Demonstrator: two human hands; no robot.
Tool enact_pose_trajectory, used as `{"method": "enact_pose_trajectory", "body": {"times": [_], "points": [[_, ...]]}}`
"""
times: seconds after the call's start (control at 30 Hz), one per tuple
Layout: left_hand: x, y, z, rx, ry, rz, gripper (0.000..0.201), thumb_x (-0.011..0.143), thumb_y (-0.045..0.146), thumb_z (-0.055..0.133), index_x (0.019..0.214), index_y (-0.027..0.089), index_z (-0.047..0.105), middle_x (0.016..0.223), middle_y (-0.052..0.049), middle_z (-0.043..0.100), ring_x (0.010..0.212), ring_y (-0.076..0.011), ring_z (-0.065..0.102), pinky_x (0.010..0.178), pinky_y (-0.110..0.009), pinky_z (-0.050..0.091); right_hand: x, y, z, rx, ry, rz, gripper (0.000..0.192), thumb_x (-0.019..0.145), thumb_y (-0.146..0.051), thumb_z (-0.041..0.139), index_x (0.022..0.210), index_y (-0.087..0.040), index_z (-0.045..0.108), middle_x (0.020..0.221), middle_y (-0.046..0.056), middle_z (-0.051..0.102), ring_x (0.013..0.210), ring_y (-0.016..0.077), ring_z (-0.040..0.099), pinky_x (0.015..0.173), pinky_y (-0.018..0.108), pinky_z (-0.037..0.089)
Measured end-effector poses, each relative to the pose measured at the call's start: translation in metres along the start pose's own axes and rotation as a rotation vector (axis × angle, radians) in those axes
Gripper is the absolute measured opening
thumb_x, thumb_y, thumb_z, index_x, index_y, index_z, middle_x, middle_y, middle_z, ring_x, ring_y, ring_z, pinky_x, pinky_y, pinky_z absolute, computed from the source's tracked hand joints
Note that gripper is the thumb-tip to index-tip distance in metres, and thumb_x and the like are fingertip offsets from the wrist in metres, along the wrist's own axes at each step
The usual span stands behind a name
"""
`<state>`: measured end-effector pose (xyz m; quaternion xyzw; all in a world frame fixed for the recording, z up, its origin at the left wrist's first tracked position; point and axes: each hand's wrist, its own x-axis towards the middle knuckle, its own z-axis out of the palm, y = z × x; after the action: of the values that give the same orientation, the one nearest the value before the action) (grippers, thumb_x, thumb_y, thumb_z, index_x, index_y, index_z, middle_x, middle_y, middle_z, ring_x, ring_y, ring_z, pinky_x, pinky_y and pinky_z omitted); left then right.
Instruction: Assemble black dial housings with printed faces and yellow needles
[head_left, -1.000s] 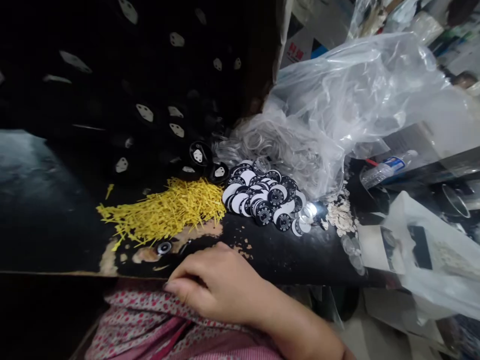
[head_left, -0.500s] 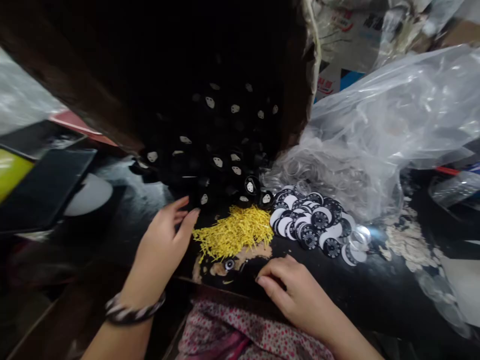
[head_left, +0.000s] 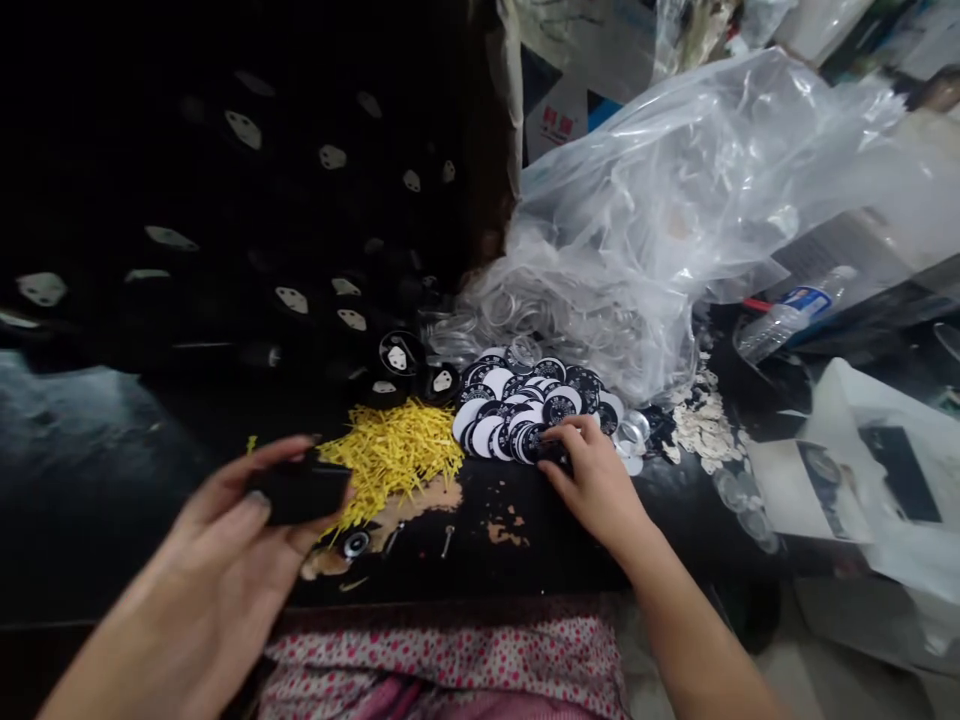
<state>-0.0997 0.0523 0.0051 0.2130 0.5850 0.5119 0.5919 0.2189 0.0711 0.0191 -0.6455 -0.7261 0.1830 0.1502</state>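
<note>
Between the thumb and fingers of my left hand [head_left: 217,560] is a black casing [head_left: 300,490], dark and seen without much detail. My right hand [head_left: 596,485] reaches to the near right edge of a heap of round black-and-white printed dials [head_left: 499,415]. Its thumb and fingers are closed on a dial [head_left: 556,452] there, partly hidden by the fingertips. A pile of thin yellow plastic pointers [head_left: 397,450], like clock hands, lies between my two hands.
A large dark container [head_left: 495,120] with many black casings opens toward me at the back left. Behind the dials, clear rings [head_left: 517,305] spill from a plastic bag [head_left: 645,200]. To the right lie pale flat pieces [head_left: 705,425], a plastic bottle [head_left: 795,315] and a white box [head_left: 806,480].
My left hand, empty before, now holds a black casing. My right hand has moved from the table's front edge to the dials. The view has shifted right.
</note>
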Motion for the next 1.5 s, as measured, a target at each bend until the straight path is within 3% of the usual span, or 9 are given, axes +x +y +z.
{"method": "enact_pose_trajectory", "body": {"times": [0.1,0.33,0.67,0.77,0.97,1.13,1.3,1.4,1.5], "points": [[-0.026,-0.010,0.023,-0.189,0.021,-0.087,0.033,0.072,0.042,0.075,0.102,0.030,0.069,0.104,0.001,0.071,0.093,-0.0208,0.067,0.072,-0.024,0.061,0.005,-0.004,0.002,0.146,0.025,0.025,0.013,0.089,-0.018,0.059,0.100,-0.019,0.066,0.109,0.009,0.061,0.100,0.0240,0.060,0.093,0.041,0.047],[-0.051,-0.017,0.069,-0.382,-0.170,-0.334,0.033,0.083,0.043,0.068,0.107,0.021,0.072,0.108,-0.011,0.074,0.090,-0.0241,0.072,0.075,-0.032,0.062,0.000,-0.048,0.004,0.708,-0.176,0.089,0.019,0.087,-0.023,0.060,0.105,-0.020,0.063,0.083,-0.001,0.067,0.077,0.0150,0.064,0.071,0.029,0.050],[-0.051,-0.035,0.086,-0.383,-0.143,-0.187,0.031,0.083,0.040,0.071,0.109,0.024,0.073,0.121,-0.007,0.071,0.111,-0.0259,0.067,0.088,-0.035,0.059,-0.004,-0.091,0.004,0.606,0.006,-0.004,0.006,0.087,-0.020,0.059,0.089,-0.021,0.065,0.086,0.001,0.067,0.078,0.0146,0.062,0.071,0.028,0.048],[-0.054,-0.045,0.085,-0.263,-0.116,-0.112,0.032,0.083,0.042,0.071,0.112,0.029,0.072,0.128,-0.003,0.068,0.125,-0.0257,0.058,0.100,-0.034,0.052,-0.002,-0.096,0.010,0.566,0.020,0.063,0.005,0.085,-0.021,0.062,0.083,-0.021,0.058,0.080,0.000,0.064,0.073,0.0143,0.061,0.066,0.028,0.047],[-0.048,-0.060,0.071,-0.119,-0.141,-0.039,0.035,0.084,0.039,0.070,0.118,0.032,0.070,0.134,-0.002,0.064,0.132,-0.0247,0.052,0.109,-0.033,0.042,0.001,-0.087,0.016,0.753,-0.187,0.220,0.018,0.087,-0.032,0.061,0.081,-0.023,0.047,0.066,-0.005,0.057,0.054,0.0113,0.056,0.051,0.025,0.043],[-0.050,-0.054,0.070,-0.085,-0.200,-0.055,0.041,0.074,0.037,0.079,0.113,0.029,0.072,0.125,-0.005,0.069,0.123,-0.0281,0.060,0.107,-0.039,0.045,-0.007,-0.083,0.016,0.621,-0.200,0.145,0.019,0.082,-0.029,0.066,0.088,-0.023,0.050,0.065,-0.006,0.052,0.058,0.0116,0.051,0.053,0.024,0.040],[-0.056,-0.050,0.056,0.079,-0.171,-0.058,0.037,0.072,0.035,0.079,0.107,0.026,0.074,0.122,-0.007,0.070,0.121,-0.0279,0.061,0.106,-0.035,0.045,-0.016,-0.082,0.015,0.582,-0.317,0.017,0.017,0.085,-0.016,0.056,0.101,-0.021,0.056,0.084,-0.001,0.064,0.074,0.0133,0.060,0.067,0.026,0.046],[-0.057,-0.052,0.038,0.113,-0.092,-0.050,0.037,0.075,0.036,0.077,0.111,0.027,0.072,0.120,-0.005,0.071,0.116,-0.0261,0.063,0.102,-0.031,0.048,-0.007,-0.084,0.017,0.408,-0.307,-0.097,0.011,0.090,-0.020,0.054,0.098,-0.020,0.063,0.089,0.001,0.069,0.082,0.0159,0.062,0.076,0.030,0.044],[-0.055,-0.052,0.026,0.008,-0.005,-0.075,0.039,0.076,0.036,0.077,0.114,0.029,0.069,0.115,-0.003,0.072,0.107,-0.0233,0.067,0.091,-0.027,0.053,0.009,-0.090,0.024,0.004,-0.212,-0.161,0.015,0.095,-0.024,0.051,0.092,-0.019,0.065,0.090,0.004,0.070,0.086,0.0211,0.062,0.080,0.036,0.038]]}}
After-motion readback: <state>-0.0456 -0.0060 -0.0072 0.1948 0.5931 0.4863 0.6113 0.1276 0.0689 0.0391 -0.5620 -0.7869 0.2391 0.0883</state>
